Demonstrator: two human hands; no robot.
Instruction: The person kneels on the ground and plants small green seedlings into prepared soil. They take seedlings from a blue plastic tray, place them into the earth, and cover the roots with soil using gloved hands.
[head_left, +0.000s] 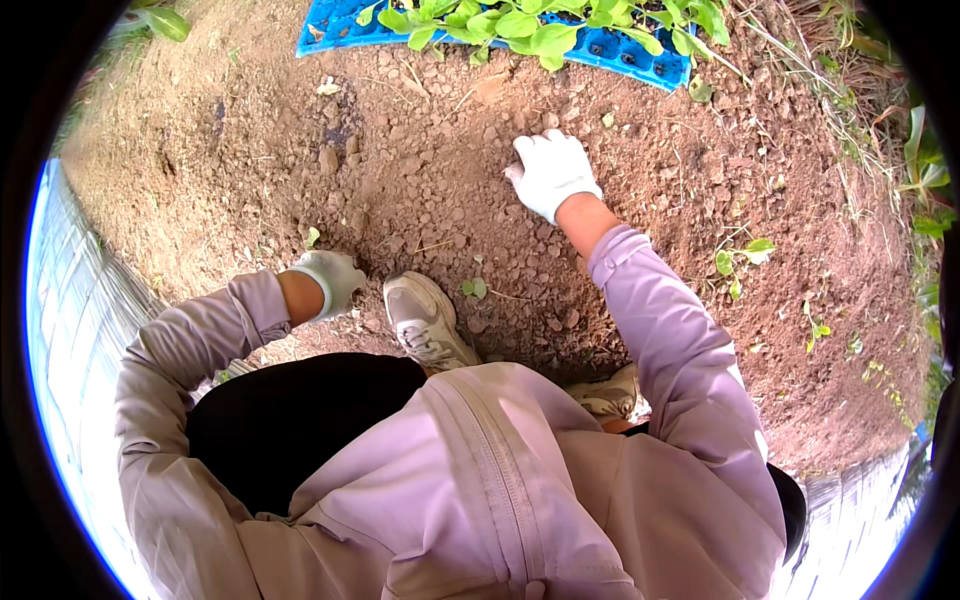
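My right hand (553, 171), in a white knit glove, reaches forward with its fingers bent down at the loose brown soil (442, 187). Its palm side is hidden, so anything under it cannot be seen. Close to my left shoe (421, 315), my left hand (331, 282) rests low at the soil in a similar glove. Its fingers are turned away from view. A small green seedling (313, 237) stands just beyond that hand. Ahead of both hands lies a blue plastic seedling tray (630, 66), partly filled with leafy green seedlings (517, 24).
Loose seedlings (742, 259) lie on the soil at right, and a small one (475, 286) lies beside my left shoe. Whitish plastic sheeting (82, 300) borders the left side. Dry stalks and grass (840, 97) edge the upper right. My right shoe (611, 394) is partly covered.
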